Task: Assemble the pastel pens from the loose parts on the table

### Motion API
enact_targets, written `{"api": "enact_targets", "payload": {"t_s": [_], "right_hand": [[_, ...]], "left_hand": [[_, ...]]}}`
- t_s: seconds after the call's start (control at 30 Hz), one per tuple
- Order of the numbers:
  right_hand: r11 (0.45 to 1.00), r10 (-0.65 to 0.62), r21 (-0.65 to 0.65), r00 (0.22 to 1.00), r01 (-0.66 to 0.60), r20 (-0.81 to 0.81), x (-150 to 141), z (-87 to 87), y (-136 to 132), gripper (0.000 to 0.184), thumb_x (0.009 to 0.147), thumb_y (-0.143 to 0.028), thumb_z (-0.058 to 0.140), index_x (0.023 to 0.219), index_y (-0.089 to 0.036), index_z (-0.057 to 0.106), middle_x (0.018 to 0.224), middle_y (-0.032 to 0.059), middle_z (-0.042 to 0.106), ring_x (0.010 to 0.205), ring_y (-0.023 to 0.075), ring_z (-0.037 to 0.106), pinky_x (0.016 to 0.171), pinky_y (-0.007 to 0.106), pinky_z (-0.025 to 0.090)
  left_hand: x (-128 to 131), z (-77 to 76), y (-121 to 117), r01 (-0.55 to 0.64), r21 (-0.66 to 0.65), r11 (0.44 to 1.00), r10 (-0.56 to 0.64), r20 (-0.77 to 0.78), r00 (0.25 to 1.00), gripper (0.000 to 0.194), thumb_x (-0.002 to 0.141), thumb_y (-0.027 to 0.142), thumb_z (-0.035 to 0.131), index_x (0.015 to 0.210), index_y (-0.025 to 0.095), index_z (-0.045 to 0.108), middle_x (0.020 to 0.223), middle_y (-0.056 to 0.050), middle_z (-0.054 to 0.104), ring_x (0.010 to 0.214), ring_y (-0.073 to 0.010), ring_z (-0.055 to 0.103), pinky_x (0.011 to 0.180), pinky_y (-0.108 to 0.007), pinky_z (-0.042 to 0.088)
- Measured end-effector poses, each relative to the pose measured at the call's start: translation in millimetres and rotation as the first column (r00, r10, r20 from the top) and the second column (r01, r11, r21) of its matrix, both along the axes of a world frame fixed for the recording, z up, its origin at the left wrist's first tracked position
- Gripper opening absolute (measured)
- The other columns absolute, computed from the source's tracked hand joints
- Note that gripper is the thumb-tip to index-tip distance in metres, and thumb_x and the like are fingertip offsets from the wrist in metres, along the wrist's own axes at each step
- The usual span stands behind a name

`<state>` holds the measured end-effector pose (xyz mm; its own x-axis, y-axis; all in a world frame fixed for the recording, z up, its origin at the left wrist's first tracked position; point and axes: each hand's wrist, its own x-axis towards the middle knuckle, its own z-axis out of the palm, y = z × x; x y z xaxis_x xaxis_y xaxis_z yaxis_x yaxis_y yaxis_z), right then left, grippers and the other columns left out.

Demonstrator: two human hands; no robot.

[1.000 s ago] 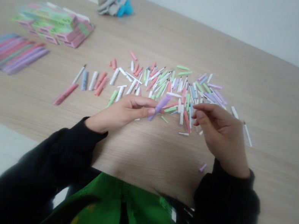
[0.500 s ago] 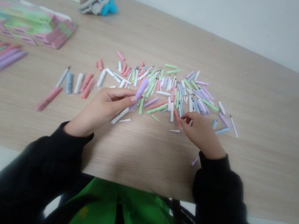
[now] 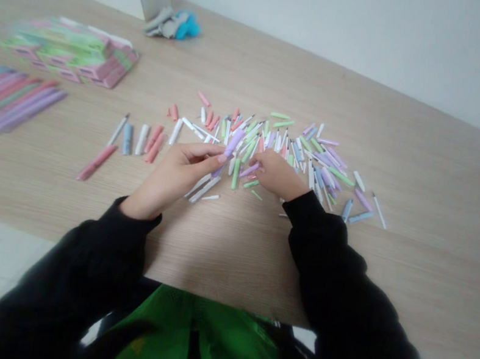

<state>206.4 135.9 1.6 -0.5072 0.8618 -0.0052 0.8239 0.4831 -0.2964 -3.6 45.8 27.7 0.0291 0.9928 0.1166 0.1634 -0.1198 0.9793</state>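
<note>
Head view: left hand over desk, in front of heap; its fingers closed, pinching lavender pen part, which stands tilted up clear of heap, so nothing crowds it; right hand low at heap's near edge, palm down, beside green pen part; its fingers curled in, cannot tell if gripping anything; heap of pastel and white pen parts spreads between and beyond hands; short row of pen parts lies apart, left of heap; pink pen part just below it; banded pastel bundle and stacked packs further left.
</note>
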Motion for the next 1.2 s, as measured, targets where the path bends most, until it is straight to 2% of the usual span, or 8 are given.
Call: {"api": "enact_targets", "payload": {"t_s": [0.23,0.4,0.53,0.7,0.8,0.97,1.07,1.2], "right_hand": [[0.991,0.131,-0.045,0.991,-0.13,0.018,-9.7,-2.2,11.6,0.033,0.083,-0.002,0.052,0.102,-0.013,0.076,0.11,0.0127,0.057,0.098,0.0231,0.057,0.091,0.035,0.045],[0.982,0.175,0.046,0.978,-0.181,0.114,-6.6,5.1,18.2,0.025,0.089,-0.01,0.052,0.101,-0.012,0.074,0.111,0.0148,0.063,0.104,0.0259,0.056,0.092,0.036,0.04],[0.994,0.071,0.084,0.997,-0.071,0.002,11.6,35.9,17.1,0.021,0.093,-0.017,0.052,0.102,-0.012,0.071,0.096,0.0107,0.071,0.089,0.0227,0.062,0.084,0.034,0.042],[0.977,-0.027,0.204,0.987,0.059,-0.157,59.2,94.3,-8.7,0.042,0.092,-0.014,0.048,0.131,-0.019,0.063,0.091,0.0056,0.071,0.08,0.0208,0.064,0.084,0.037,0.045],[0.97,-0.111,0.193,0.974,0.149,-0.198,97.7,109.5,-36.1,0.033,0.091,-0.017,0.047,0.116,-0.023,0.067,0.085,0.004,0.067,0.075,0.0203,0.062,0.079,0.038,0.046],[0.908,-0.366,0.089,0.879,0.409,-0.305,155.2,84.2,-101.5,0.005,0.083,-0.024,0.052,0.088,-0.026,0.052,0.069,-0.0017,0.051,0.057,0.0164,0.048,0.056,0.031,0.038],[0.84,-0.528,0.025,0.828,0.541,-0.187,167.9,55.0,-147.7,0.015,0.082,-0.035,0.057,0.089,-0.025,0.05,0.067,-0.0028,0.051,0.052,0.0156,0.047,0.053,0.031,0.037],[0.77,-0.638,-0.087,0.756,0.632,-0.146,156.5,11.0,-192.9,0.03,0.082,-0.048,0.066,0.096,-0.023,0.056,0.076,0.0011,0.063,0.063,0.0198,0.06,0.059,0.032,0.046]], "left_hand": [[-0.3,5.5,-3.1,0.049,0.054,0.997,-0.044,-0.084,0.996,0.03,0.085,0.042,0.07,0.099,0.017,0.08,0.091,-0.006,0.078,0.084,-0.0196,0.066,0.078,-0.03,0.05],[-1.8,2.7,-1.5,0.023,0.026,0.999,-0.021,-0.086,0.996,0.033,0.084,0.044,0.071,0.101,0.017,0.08,0.09,-0.006,0.078,0.082,-0.0192,0.065,0.074,-0.029,0.05],[-2.9,-2.0,0.0,0.027,0.036,0.999,-0.024,-0.074,0.997,0.035,0.084,0.044,0.07,0.104,0.016,0.079,0.09,-0.006,0.078,0.081,-0.0188,0.065,0.074,-0.029,0.05],[-2.1,1.1,-3.6,0.041,0.035,0.999,-0.036,-0.124,0.992,0.032,0.085,0.043,0.069,0.101,0.017,0.079,0.088,-0.005,0.077,0.08,-0.0189,0.064,0.072,-0.029,0.049],[-0.9,3.3,-6.2,0.039,0.033,0.999,-0.034,-0.149,0.988,0.029,0.085,0.043,0.069,0.098,0.02,0.08,0.085,-0.004,0.076,0.076,-0.0175,0.063,0.069,-0.028,0.048],[1.8,3.4,-10.8,0.064,0.039,0.997,-0.057,-0.162,0.985,0.024,0.084,0.04,0.071,0.096,0.021,0.08,0.08,-0.003,0.074,0.075,-0.0178,0.059,0.066,-0.028,0.044],[4.7,4.1,-14.4,0.092,-0.004,0.996,-0.091,-0.141,0.986,0.021,0.083,0.038,0.072,0.095,0.023,0.081,0.082,-0.002,0.073,0.076,-0.0172,0.057,0.065,-0.027,0.042],[9.6,3.2,-17.4,0.143,-0.048,0.989,-0.148,-0.15,0.977,0.018,0.082,0.036,0.073,0.091,0.023,0.081,0.086,-0.001,0.076,0.079,-0.0176,0.059,0.069,-0.028,0.044]]}}
